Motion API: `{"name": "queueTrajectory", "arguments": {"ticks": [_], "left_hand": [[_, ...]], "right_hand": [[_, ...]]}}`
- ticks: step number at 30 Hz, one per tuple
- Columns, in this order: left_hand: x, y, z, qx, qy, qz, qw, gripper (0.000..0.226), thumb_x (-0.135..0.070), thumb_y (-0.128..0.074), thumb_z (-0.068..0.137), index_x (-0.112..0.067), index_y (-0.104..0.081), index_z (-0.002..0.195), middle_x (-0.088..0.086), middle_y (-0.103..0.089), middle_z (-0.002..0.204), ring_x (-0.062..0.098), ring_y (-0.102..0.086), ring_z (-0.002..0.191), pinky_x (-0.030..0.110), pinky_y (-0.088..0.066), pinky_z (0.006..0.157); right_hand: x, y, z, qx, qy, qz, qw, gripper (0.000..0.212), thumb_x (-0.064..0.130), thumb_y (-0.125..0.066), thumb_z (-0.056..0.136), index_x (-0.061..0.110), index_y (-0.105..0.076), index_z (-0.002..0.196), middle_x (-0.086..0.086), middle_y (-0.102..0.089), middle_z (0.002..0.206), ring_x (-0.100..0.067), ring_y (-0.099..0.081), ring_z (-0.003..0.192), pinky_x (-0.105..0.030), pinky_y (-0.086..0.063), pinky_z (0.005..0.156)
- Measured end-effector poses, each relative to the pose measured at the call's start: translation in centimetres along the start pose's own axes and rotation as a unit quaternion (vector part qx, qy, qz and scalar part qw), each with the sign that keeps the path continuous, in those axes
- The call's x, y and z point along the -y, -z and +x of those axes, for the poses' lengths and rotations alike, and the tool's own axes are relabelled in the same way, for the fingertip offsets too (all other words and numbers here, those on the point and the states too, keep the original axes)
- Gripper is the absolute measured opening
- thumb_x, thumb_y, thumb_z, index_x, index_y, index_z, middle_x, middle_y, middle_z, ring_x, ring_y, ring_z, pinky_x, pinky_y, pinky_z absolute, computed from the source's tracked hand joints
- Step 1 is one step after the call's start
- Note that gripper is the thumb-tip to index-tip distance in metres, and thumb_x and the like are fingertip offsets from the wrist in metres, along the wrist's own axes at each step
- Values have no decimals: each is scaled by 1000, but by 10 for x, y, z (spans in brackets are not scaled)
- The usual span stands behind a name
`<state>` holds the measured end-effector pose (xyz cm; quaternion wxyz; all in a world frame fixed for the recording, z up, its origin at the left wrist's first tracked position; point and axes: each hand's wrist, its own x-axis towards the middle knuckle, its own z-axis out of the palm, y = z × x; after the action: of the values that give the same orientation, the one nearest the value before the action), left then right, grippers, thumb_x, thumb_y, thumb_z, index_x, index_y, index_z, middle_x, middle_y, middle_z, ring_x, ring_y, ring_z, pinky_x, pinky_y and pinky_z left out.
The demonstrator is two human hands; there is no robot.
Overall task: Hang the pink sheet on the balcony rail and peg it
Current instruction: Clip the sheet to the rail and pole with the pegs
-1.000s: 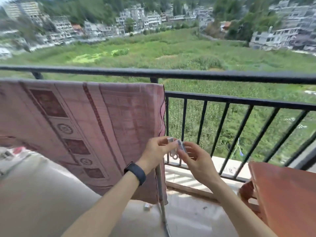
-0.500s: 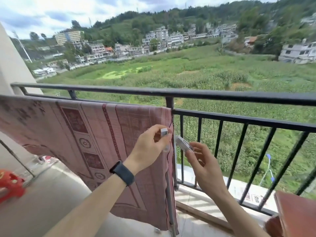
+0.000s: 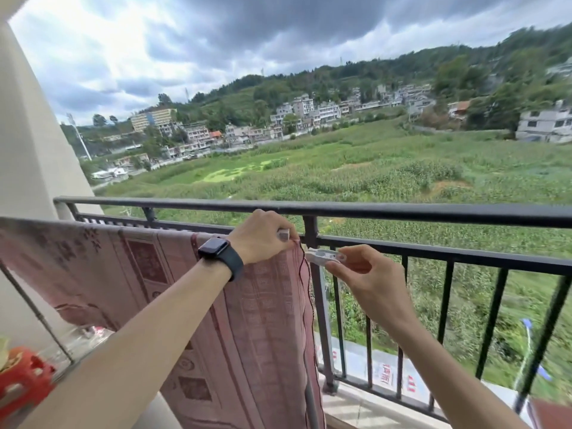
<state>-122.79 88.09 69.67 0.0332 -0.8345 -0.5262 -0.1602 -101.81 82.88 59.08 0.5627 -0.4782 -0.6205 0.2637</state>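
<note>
The pink sheet hangs draped along the balcony railing, its top fold just under the top rail. In the last half second both hands have risen from the sheet's right edge to its upper right corner, so pegging looks about to begin. The left hand, fingers curled, rests on that corner and pinches a pale peg. The right hand, just beside the edge and clear of the cloth, pinches a second peg pointed at the sheet.
</note>
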Motion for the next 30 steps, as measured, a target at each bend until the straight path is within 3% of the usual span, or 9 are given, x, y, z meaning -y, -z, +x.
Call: {"name": "queueTrajectory", "arguments": {"ticks": [2,6,9,12,17,20,23,26,30], "left_hand": [[5,2,1,-5,0,-1,1000,8,-40,-72,85,-34,-75,88,-9,-69,81,3,-60,69,29,-53,71],[18,11,-3,1,-4,-19,1000,9,-38,-73,85,-30,-76,88,-19,-61,70,-11,-50,52,17,-35,57],[21,18,-4,4,-6,-19,1000,7,-39,-73,83,-32,-76,84,-15,-65,70,-6,-52,51,20,-39,55],[26,24,-5,2,0,-13,1000,7,-41,-73,81,-35,-75,82,-12,-66,70,2,-52,57,28,-50,64],[33,29,-9,6,3,-14,1000,5,-40,-73,82,-36,-74,84,-9,-70,82,9,-60,74,31,-53,75],[37,34,-16,1,11,-31,999,6,-41,-72,84,-35,-74,85,-11,-70,80,4,-61,72,29,-51,73],[40,38,-31,-60,31,-125,990,13,-43,-70,87,-32,-74,92,-20,-63,76,-7,-57,69,15,-40,63],[48,24,-55,-138,105,-301,938,28,-49,-60,92,-22,-66,96,-14,-57,74,2,-50,63,20,-36,62],[55,-53,-104,-136,192,-526,818,27,-35,-45,93,-17,-64,89,1,-48,64,21,-44,62,38,-34,67]], "right_hand": [[3,-3,3,-6,9,8,1000,31,36,-82,74,21,-75,101,11,-75,83,0,-70,75,-19,-59,71],[14,-16,13,2,19,22,1000,24,35,-81,71,21,-78,91,9,-75,76,-4,-70,69,-22,-59,65],[24,-27,22,23,28,17,999,26,36,-79,71,20,-78,92,8,-75,77,-7,-69,68,-25,-60,65],[36,-41,30,45,48,-6,998,29,39,-77,72,21,-78,95,9,-75,78,-6,-69,68,-27,-60,66],[46,-54,40,76,53,-25,995,26,34,-78,78,21,-73,100,10,-73,83,-3,-69,74,-18,-57,70],[50,-58,43,87,52,-45,994,35,37,-77,81,21,-68,110,12,-71,91,0,-68,81,-16,-57,75],[50,-62,42,94,39,-33,994,56,47,-78,76,22,-64,124,12,-70,101,1,-68,88,-24,-60,82],[43,-61,36,98,29,-24,994,82,61,-77,65,28,-53,137,16,-63,109,-1,-67,93,-24,-59,81],[4,-66,5,73,-30,24,997,72,63,-74,69,28,-57,128,16,-67,110,0,-69,93,-23,-59,81]]}}
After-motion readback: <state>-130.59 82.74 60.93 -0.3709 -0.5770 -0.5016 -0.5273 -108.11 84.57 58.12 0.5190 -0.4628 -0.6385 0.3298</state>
